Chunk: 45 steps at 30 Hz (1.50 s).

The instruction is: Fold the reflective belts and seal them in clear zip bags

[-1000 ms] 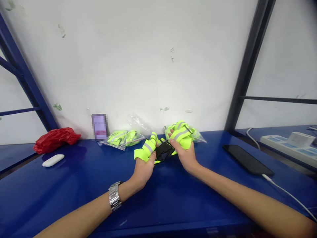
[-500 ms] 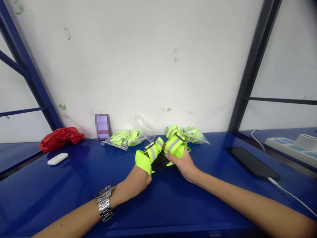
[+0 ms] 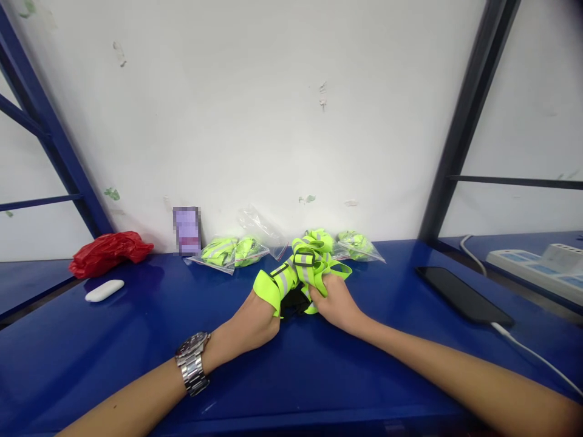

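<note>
A bundled reflective strap harness (image 3: 306, 260), neon yellow with silver-grey stripes and black buckles, is held just above the table between my hands. My left hand (image 3: 257, 318), with a metal watch on its wrist, is closed on the harness; a loop of yellow strap lies over its knuckles and hides some fingers. My right hand (image 3: 336, 303) is closed around folded straps at the right side of the bundle. Black material shows low between the two hands.
Along the wall on the blue table (image 3: 150, 340) lie clear bags of yellow straps (image 3: 223, 252), another such bag (image 3: 357, 246), and an empty clear bag (image 3: 262, 229). A red plastic bag (image 3: 109, 252), white case (image 3: 104, 290), upright phone (image 3: 187, 230), charging phone (image 3: 462, 296) and power strip (image 3: 537, 267) surround them.
My right hand has pushed its straps a little toward the left, so the folds now bunch together over the middle. The gap between the two strap portions has narrowed.
</note>
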Tool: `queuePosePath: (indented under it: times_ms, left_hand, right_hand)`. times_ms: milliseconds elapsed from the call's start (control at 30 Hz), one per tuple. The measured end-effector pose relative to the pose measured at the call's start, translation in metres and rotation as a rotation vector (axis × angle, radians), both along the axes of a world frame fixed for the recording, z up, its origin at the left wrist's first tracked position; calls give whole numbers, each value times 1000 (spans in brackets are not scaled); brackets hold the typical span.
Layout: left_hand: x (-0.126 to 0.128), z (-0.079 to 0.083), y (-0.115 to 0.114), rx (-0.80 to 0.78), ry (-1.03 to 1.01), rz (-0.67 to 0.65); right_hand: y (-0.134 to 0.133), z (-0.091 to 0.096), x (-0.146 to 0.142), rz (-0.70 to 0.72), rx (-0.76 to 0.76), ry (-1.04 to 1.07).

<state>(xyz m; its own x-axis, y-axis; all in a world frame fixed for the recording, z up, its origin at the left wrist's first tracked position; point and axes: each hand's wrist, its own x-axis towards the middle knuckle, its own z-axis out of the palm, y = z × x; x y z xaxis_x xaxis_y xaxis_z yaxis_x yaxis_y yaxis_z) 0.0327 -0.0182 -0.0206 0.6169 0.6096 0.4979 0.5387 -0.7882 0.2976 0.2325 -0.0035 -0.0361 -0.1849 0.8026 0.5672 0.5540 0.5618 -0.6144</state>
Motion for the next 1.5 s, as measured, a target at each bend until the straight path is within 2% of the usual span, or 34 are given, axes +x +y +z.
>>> queuePosePath:
  times_ms: [133, 300, 467, 633, 700, 767, 900, 1033, 1167, 1400, 1500]
  left_hand:
    - [13, 2, -4, -54, 16, 109]
    - [20, 8, -3, -45, 192, 91]
    - [16, 9, 4, -22, 336, 13]
    - [18, 10, 5, 51, 373, -91]
    - [20, 12, 5, 65, 360, -96]
    - [21, 13, 5, 62, 357, -78]
    - [22, 10, 8, 32, 335, -119]
    - [21, 3, 13, -3, 301, -173]
    - [21, 2, 16, -2, 347, -186]
    - [22, 20, 12, 42, 432, -149]
    - [22, 27, 12, 5, 419, -123]
  right_hand:
    - [-4, 0, -3, 42, 12, -68]
    - [-5, 3, -2, 65, -28, 11]
    - [-2, 2, -2, 117, -171, 221]
    - [-2, 2, -9, -62, -330, 635]
    - [-5, 5, -13, -41, -325, 677]
    - [-11, 10, -16, 55, -275, 577]
    - [-20, 15, -15, 287, -130, 192]
    - [-23, 16, -10, 398, 25, -95]
    - [-20, 19, -4, 450, 128, -253]
    - [-4, 18, 6, 419, 93, -377]
    - [0, 14, 11, 408, 69, -327]
